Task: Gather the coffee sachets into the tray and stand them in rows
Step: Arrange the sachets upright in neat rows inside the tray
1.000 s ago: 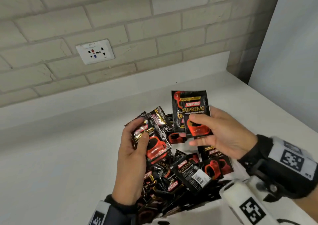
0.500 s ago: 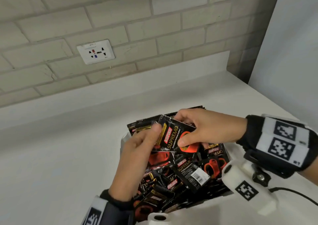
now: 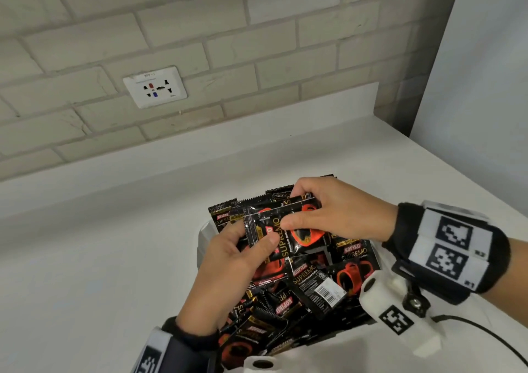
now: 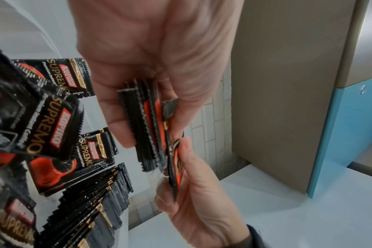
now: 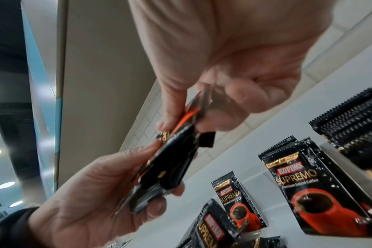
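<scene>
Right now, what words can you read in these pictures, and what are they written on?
"KOPIKO": red label on each coffee sachet.
"SUPREMO": gold letters on the sachets.
"Premium Instant Coffee": small line under it.
Barcode sticker on one sachet: too small to read.
Wall socket label: too blurred.
Wrist band: square codes, no words.

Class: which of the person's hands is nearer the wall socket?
Left. The left hand lies below the wall socket and a little to its right; the right hand, holding the same sachets, sits further right.
</scene>
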